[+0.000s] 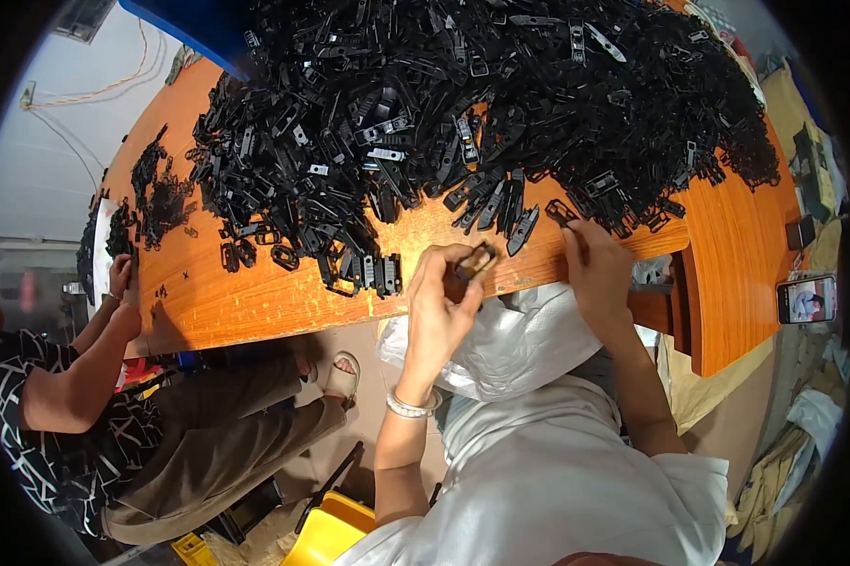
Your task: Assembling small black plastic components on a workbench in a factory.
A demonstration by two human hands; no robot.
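My left hand [440, 307], a white bracelet at its wrist, pinches a small black oblong plastic frame [476, 261] between thumb and fingers, just above the table's front edge. Further right, my right hand [597, 274] reaches over the edge with its fingertips closed on a black plastic piece [562, 213] at the near rim of the pile. Between the hands lies a pointed black plastic piece [522, 230], touched by neither. A huge heap of similar black plastic parts [350, 123] covers the far side of the wooden table [283, 307].
Black ribbed pieces [381, 274] stand in a row left of my left hand. A white plastic bag [500, 349] hangs below the edge at my lap. Another person [76, 396] works at the far left. A phone [807, 300] is at the right, a yellow stool [335, 528] below.
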